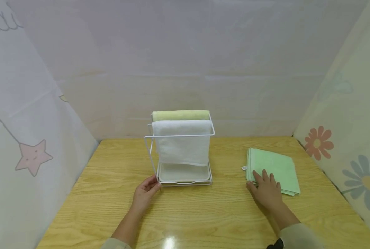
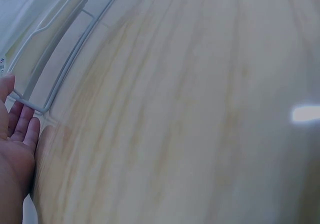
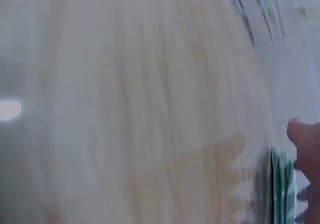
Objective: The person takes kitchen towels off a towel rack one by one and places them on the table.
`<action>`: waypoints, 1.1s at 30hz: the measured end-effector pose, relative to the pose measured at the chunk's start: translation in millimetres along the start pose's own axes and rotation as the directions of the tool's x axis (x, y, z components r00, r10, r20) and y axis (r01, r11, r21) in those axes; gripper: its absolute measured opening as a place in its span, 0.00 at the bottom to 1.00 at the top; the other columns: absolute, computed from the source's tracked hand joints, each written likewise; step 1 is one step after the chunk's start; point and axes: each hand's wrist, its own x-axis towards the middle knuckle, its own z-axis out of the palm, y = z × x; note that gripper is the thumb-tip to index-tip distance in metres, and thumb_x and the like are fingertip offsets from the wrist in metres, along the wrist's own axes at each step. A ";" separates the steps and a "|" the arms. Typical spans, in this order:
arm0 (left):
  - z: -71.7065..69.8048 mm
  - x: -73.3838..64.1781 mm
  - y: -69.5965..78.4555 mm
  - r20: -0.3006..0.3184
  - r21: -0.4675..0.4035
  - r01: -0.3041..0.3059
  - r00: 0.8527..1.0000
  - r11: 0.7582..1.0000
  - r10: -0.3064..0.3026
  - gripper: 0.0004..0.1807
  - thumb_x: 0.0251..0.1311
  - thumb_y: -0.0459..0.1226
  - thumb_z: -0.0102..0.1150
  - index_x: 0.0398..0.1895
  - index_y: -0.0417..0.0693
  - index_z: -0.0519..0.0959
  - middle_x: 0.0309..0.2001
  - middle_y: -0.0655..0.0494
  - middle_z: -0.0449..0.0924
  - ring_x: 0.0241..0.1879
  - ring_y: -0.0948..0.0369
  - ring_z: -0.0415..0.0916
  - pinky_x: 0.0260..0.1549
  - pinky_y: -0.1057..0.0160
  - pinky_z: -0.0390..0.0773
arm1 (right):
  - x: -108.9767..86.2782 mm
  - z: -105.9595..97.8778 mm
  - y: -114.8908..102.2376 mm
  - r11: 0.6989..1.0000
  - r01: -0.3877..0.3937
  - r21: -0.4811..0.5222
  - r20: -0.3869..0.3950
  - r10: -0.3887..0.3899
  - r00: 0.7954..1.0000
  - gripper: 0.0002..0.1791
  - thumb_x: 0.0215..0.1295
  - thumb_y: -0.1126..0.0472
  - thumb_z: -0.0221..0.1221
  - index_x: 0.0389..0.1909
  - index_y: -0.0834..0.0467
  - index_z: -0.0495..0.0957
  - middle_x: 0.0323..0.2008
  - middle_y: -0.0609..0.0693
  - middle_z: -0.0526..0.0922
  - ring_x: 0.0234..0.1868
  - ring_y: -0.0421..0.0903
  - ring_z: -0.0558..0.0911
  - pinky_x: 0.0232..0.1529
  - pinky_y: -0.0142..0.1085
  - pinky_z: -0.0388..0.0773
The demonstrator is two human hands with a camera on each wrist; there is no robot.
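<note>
A white wire towel rack point(image 1: 178, 135) stands on the table, with a white towel point(image 1: 181, 148) over its front bar and a yellow towel point(image 1: 181, 115) behind. At the rack's lower left front corner, my left hand point(image 1: 145, 192) holds the wire between thumb and fingers. The left wrist view shows that hand point(image 2: 17, 156) at the frame's base. My right hand point(image 1: 269, 191) rests with spread fingers on the near left edge of a stack of folded green towels point(image 1: 275, 166). In the right wrist view the stack's edges point(image 3: 282, 184) lie under the hand point(image 3: 310, 151).
A shallow pale tray point(image 1: 185, 173) sits in the base of the rack. A small white label point(image 1: 244, 168) sticks out from the green stack's left side. Wooden table point(image 1: 197, 218) lies between the hands, and printed cloth walls point(image 1: 185, 86) enclose it at the back and sides.
</note>
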 end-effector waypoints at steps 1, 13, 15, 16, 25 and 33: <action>-0.1 -0.2 0.2 0.004 0.000 0.000 1.000 1.000 0.000 0.23 0.61 0.25 0.60 0.60 0.29 0.72 0.55 0.35 0.77 0.41 0.73 0.78 0.43 0.75 0.81 | -2.0 2.2 -7.7 1.000 -0.015 0.005 0.005 0.015 1.000 0.42 0.73 0.34 0.41 0.75 0.61 0.54 0.73 0.76 0.44 0.71 0.80 0.41 0.63 0.78 0.42; 0.2 -1.6 1.5 0.002 -0.004 -0.010 1.000 1.000 0.010 0.23 0.60 0.24 0.60 0.60 0.28 0.72 0.56 0.33 0.76 0.42 0.72 0.79 0.43 0.76 0.80 | -6.3 16.4 -21.0 0.999 -0.034 0.035 0.063 0.031 0.998 0.44 0.74 0.36 0.42 0.75 0.65 0.49 0.73 0.77 0.40 0.71 0.80 0.38 0.64 0.78 0.44; 0.0 -1.8 1.4 0.004 0.002 -0.010 1.000 1.000 0.010 0.24 0.61 0.25 0.61 0.60 0.28 0.72 0.56 0.34 0.77 0.42 0.72 0.78 0.43 0.76 0.80 | -3.6 14.9 -10.4 1.000 -0.008 0.024 0.045 0.007 0.999 0.44 0.73 0.34 0.41 0.75 0.64 0.50 0.73 0.77 0.41 0.71 0.80 0.39 0.63 0.78 0.43; -0.1 -1.6 1.2 0.007 0.002 -0.008 1.000 1.000 0.008 0.24 0.61 0.26 0.61 0.60 0.29 0.72 0.56 0.34 0.77 0.42 0.72 0.78 0.44 0.76 0.80 | -1.7 13.6 -3.9 1.000 0.011 0.019 0.035 -0.012 0.999 0.44 0.73 0.34 0.42 0.75 0.64 0.51 0.73 0.77 0.42 0.71 0.80 0.40 0.63 0.79 0.43; -0.2 -1.9 1.6 0.011 0.023 -0.021 1.000 1.000 0.021 0.24 0.60 0.27 0.62 0.60 0.28 0.72 0.55 0.34 0.77 0.43 0.70 0.79 0.43 0.76 0.80 | 13.4 -4.4 59.7 0.989 0.145 0.016 0.041 -0.146 0.988 0.43 0.73 0.35 0.44 0.76 0.61 0.52 0.74 0.74 0.44 0.72 0.77 0.41 0.64 0.77 0.37; 0.5 -1.2 -0.8 0.002 0.009 -0.049 0.999 0.999 0.049 0.24 0.59 0.27 0.63 0.59 0.26 0.72 0.50 0.43 0.82 0.41 0.71 0.79 0.42 0.76 0.81 | 22.1 -18.6 81.9 0.989 0.143 -0.033 0.067 -0.141 0.988 0.43 0.74 0.35 0.41 0.76 0.62 0.50 0.74 0.74 0.42 0.72 0.78 0.40 0.63 0.77 0.35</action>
